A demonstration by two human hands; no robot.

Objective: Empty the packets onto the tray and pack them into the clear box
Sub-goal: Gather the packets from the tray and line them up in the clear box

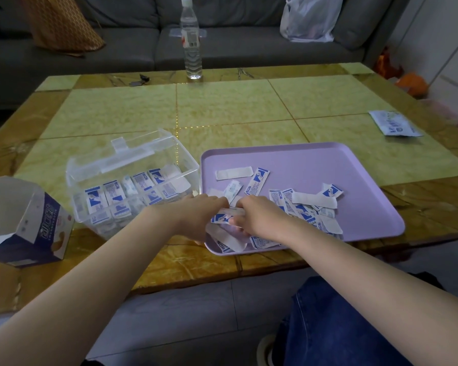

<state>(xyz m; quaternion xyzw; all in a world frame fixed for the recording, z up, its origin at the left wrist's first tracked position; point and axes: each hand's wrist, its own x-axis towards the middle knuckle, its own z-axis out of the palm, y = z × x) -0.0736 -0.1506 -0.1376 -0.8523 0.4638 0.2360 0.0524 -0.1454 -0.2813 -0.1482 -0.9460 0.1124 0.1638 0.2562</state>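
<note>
A lilac tray (328,159) lies on the table with several blue-and-white plaster packets (257,180) scattered over its near half. Left of it stands the clear box (122,165), lid open, holding rows of the same packets. My left hand (196,215) and my right hand (259,217) meet over the tray's near left corner. Together they grip a small bundle of packets (224,216) between their fingers. More packets lie under and around both hands.
An opened cardboard carton (29,220) lies at the table's left edge. A flat white pouch (394,124) sits at the far right. A water bottle (191,40) stands at the far edge before a grey sofa. My knee in jeans (341,326) is below the table.
</note>
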